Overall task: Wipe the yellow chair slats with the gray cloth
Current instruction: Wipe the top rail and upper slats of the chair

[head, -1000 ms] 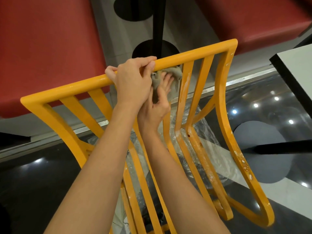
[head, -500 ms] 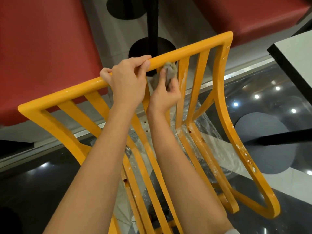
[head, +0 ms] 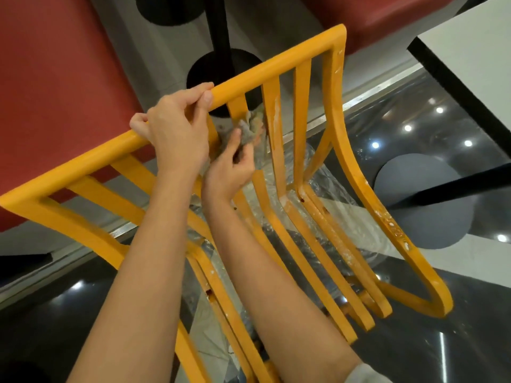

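Note:
A yellow slatted chair (head: 301, 70) fills the middle of the head view, its top rail running from lower left to upper right. My left hand (head: 177, 128) grips that top rail, thumb on the near side. My right hand (head: 231, 167) holds the bunched gray cloth (head: 249, 128) against a middle slat just under the rail. White smears and small dark spots show on the slats to the right (head: 276, 117). Part of the cloth is hidden behind my fingers and the slat.
Red padded benches (head: 55, 78) stand behind the chair at left and upper right. A black table post and round base (head: 221, 31) sit beyond the rail. A white table corner (head: 470, 51) is at right. Crumpled clear plastic (head: 318, 194) lies under the seat on the glossy dark floor.
My right hand with the cloth has slid down from just under the top rail along the slat. The left hand keeps its hold on the rail.

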`<state>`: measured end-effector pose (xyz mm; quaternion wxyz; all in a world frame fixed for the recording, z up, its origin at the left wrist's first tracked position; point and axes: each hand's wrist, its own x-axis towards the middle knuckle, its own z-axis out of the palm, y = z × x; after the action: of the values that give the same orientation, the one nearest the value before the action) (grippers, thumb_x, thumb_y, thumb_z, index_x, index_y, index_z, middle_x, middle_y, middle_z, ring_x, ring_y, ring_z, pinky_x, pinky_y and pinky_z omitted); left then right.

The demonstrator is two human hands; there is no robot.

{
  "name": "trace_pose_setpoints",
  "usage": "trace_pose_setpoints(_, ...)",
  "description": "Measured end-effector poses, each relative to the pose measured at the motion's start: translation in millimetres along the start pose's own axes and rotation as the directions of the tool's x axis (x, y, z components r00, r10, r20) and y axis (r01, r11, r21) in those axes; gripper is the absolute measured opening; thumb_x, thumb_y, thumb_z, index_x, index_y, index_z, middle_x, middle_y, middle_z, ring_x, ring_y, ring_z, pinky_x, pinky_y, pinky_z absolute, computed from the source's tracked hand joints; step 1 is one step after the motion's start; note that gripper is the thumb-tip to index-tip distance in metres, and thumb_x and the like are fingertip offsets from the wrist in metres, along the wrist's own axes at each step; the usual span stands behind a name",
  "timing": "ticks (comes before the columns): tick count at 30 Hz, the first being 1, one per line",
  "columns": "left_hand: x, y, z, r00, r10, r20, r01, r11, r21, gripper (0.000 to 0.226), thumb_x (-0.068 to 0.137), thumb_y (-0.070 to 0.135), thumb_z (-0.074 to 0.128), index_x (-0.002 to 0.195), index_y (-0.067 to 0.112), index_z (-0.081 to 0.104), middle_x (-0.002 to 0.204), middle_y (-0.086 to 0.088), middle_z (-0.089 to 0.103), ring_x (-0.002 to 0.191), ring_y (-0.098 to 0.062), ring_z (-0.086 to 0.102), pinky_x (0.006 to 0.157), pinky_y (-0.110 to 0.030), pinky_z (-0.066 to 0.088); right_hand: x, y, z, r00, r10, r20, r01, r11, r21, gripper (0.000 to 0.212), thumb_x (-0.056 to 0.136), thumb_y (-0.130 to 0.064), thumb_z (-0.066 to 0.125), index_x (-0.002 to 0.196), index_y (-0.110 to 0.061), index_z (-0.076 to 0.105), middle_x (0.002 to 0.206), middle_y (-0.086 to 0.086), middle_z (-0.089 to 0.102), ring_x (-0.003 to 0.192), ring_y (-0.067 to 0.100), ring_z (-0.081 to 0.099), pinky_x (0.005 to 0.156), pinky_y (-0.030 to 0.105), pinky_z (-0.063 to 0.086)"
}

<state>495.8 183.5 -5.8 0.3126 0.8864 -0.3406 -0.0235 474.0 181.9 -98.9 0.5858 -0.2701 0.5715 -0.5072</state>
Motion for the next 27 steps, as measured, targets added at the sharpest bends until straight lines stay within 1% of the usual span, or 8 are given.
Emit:
trace_pose_setpoints(4, 0, 3, -1, 1.000, -0.013, 0.004, 0.013, 1.000, -0.017, 0.029, 0.102, 0.043, 0.043, 0.118, 0.043, 0.067, 0.114, 0.014, 0.070, 0.107, -0.010, 0.055, 0.084, -0.030, 0.014, 18, -2, -12, 0.952, 0.260, -0.163, -0.265, 0.964, -0.010, 0.034, 0.106, -0.034, 0.045, 0.089, -0.007, 0.058, 0.086, 0.012, 0.068, 0.088, 0.029, 0.061, 0.085, 0.037, 0.048)
trace_pose_setpoints(6, 0, 3, -1, 1.000, -0.010, 0.001, 0.010, 1.000, -0.017, 0.029, 0.101, 0.043, 0.043, 0.118, 0.044, 0.067, 0.113, 0.014, 0.070, 0.104, -0.008, 0.055, 0.081, -0.029, 0.013, 15, -11, -1, 0.981, 0.177, -0.081, -0.180, 0.983, -0.030, 0.035, 0.104, -0.044, 0.043, 0.091, -0.016, 0.059, 0.105, 0.012, 0.068, 0.105, 0.029, 0.060, 0.096, 0.045, 0.048)
trace_pose_setpoints(10, 1, 1, -1, 1.000, -0.003, 0.006, 0.003, 1.000, -0.022, 0.028, 0.101, 0.043, 0.044, 0.118, 0.044, 0.067, 0.113, 0.015, 0.070, 0.107, -0.008, 0.055, 0.074, -0.027, 0.010, -14, 1, -7, 0.996, -0.012, 0.084, 0.024, 0.989, -0.146, 0.044, 0.102, -0.050, 0.043, 0.090, -0.011, 0.060, 0.091, 0.004, 0.058, 0.087, 0.017, 0.050, 0.079, 0.036, 0.044)
trace_pose_setpoints(13, 1, 3, -2, 1.000, -0.016, 0.018, 0.017, 0.999, -0.047, 0.028, 0.101, 0.042, 0.045, 0.118, 0.044, 0.067, 0.110, 0.014, 0.071, 0.107, -0.010, 0.055, 0.075, -0.027, 0.011, 4, 8, -27, 0.972, 0.219, -0.085, -0.230, 0.958, -0.172, 0.038, 0.107, -0.036, 0.041, 0.088, -0.007, 0.058, 0.083, 0.011, 0.062, 0.082, 0.025, 0.058, 0.083, 0.045, 0.050)
trace_pose_setpoints(17, 0, 4, -1, 1.000, -0.017, 0.009, 0.017, 0.999, -0.038, 0.028, 0.102, 0.041, 0.045, 0.119, 0.043, 0.066, 0.112, 0.014, 0.071, 0.106, -0.009, 0.055, 0.083, -0.029, 0.014, 21, -17, -16, 0.924, 0.367, -0.106, -0.379, 0.916, -0.134, 0.043, 0.107, -0.035, 0.039, 0.121, -0.002, 0.063, 0.123, 0.015, 0.065, 0.120, 0.032, 0.057, 0.100, 0.038, 0.045)
trace_pose_setpoints(21, 0, 3, -2, 1.000, -0.020, 0.010, 0.020, 1.000, -0.024, 0.028, 0.102, 0.042, 0.044, 0.120, 0.043, 0.066, 0.110, 0.012, 0.071, 0.103, -0.008, 0.054, 0.083, -0.029, 0.014, 3, -8, -28, 0.984, 0.173, 0.041, -0.161, 0.963, -0.217, 0.036, 0.107, -0.030, 0.041, 0.084, -0.007, 0.057, 0.066, -0.003, 0.053, 0.059, 0.000, 0.050, 0.059, 0.018, 0.041)
trace_pose_setpoints(25, 0, 5, -1, 1.000, -0.016, 0.013, 0.017, 0.999, -0.027, 0.028, 0.102, 0.042, 0.044, 0.120, 0.043, 0.066, 0.111, 0.013, 0.071, 0.106, -0.011, 0.055, 0.087, -0.030, 0.015, 18, -10, -30, 0.915, 0.385, -0.125, -0.403, 0.895, -0.191, 0.043, 0.108, -0.034, 0.038, 0.120, -0.001, 0.063, 0.120, 0.021, 0.066, 0.113, 0.032, 0.060, 0.096, 0.040, 0.048)
trace_pose_setpoints(27, 0, 4, -1, 1.000, -0.017, 0.010, 0.017, 1.000, -0.021, 0.029, 0.102, 0.042, 0.044, 0.120, 0.043, 0.066, 0.112, 0.012, 0.071, 0.108, -0.012, 0.055, 0.088, -0.030, 0.015, 19, -18, -22, 0.932, 0.349, -0.093, -0.361, 0.914, -0.186, 0.042, 0.108, -0.033, 0.039, 0.123, -0.001, 0.063, 0.122, 0.016, 0.065, 0.117, 0.033, 0.058, 0.096, 0.037, 0.045)
